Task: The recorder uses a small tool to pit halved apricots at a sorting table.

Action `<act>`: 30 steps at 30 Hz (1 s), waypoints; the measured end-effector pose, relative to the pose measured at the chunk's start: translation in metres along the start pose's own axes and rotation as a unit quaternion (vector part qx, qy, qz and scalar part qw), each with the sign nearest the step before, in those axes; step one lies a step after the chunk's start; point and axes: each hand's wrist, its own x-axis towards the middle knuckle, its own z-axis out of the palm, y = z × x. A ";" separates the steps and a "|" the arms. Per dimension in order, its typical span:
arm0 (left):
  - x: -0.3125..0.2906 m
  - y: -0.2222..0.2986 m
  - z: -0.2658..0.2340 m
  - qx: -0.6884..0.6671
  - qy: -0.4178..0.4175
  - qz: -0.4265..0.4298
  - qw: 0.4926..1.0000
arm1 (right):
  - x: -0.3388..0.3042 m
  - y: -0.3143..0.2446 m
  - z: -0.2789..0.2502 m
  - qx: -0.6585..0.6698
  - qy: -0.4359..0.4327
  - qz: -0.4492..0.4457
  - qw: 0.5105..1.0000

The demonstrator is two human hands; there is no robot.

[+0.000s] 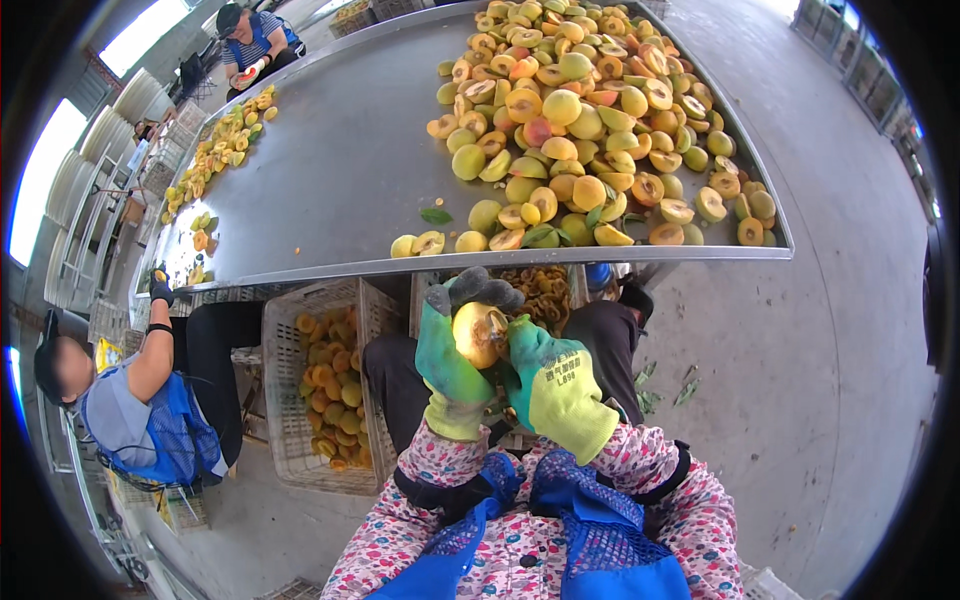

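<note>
My left hand [455, 350], in a green and yellow glove with dark fingertips, is closed around a halved yellow peach [478, 335], its cut face turned to the right. My right hand [556, 378], in a matching glove, is closed on a small metal tool [497, 326] whose tip meets the cut face. The glove hides most of that tool. Both hands are above my lap, just in front of the metal table [350, 150]. A large heap of halved peaches [590, 120] covers the right part of the tabletop, several with stones showing.
A plastic crate [285, 440] of peach halves stands left of my legs; another container of darker peach pieces [540, 295] sits under the table edge. Co-workers sit at the left [150, 410] and far left corner [262, 45]. A raised rim [600, 257] edges the table.
</note>
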 end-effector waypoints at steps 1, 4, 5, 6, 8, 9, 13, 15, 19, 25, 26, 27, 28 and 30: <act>0.001 0.000 0.002 -0.014 0.007 0.001 1.000 | 0.000 -0.001 0.000 0.001 0.006 0.011 1.000; -0.004 -0.002 0.006 0.005 0.018 0.013 1.000 | 0.000 0.003 0.008 0.041 -0.004 0.019 0.999; -0.006 -0.003 0.007 0.039 0.026 0.027 0.999 | 0.000 0.005 0.009 0.040 -0.001 0.022 0.999; -0.007 -0.005 0.008 0.039 0.023 0.025 0.999 | 0.000 0.007 0.009 0.055 0.012 -0.006 0.998; -0.009 -0.010 0.009 0.091 0.025 0.102 0.990 | -0.001 0.009 0.005 0.069 0.026 -0.031 0.997; -0.009 -0.013 0.009 0.091 0.022 0.101 0.990 | 0.000 0.009 0.000 0.074 0.023 -0.047 0.996; -0.001 0.001 0.018 0.056 0.039 0.047 0.997 | 0.003 0.015 -0.008 0.034 -0.004 -0.099 0.995; 0.008 0.007 0.020 0.009 0.049 -0.030 0.998 | 0.007 0.019 -0.011 -0.028 -0.013 -0.100 0.994; 0.018 0.002 0.011 -0.020 -0.011 -0.097 0.995 | 0.016 0.016 -0.026 0.083 -0.124 0.030 0.988; 0.017 -0.031 -0.011 0.168 -0.008 0.186 0.968 | 0.018 0.015 -0.011 0.207 0.058 -0.010 0.977; 0.024 -0.024 -0.008 0.156 -0.035 0.163 0.974 | 0.018 0.025 -0.007 0.031 0.071 -0.156 0.985; 0.028 -0.016 -0.007 0.145 -0.062 0.136 0.978 | 0.020 0.028 -0.009 -0.043 -0.004 -0.164 0.986; 0.029 -0.014 -0.007 0.084 -0.021 0.064 0.994 | 0.026 0.018 -0.013 -0.129 -0.069 -0.113 0.983; 0.026 -0.016 -0.007 0.038 0.017 -0.001 0.999 | 0.025 0.025 -0.005 -0.155 -0.097 -0.118 0.976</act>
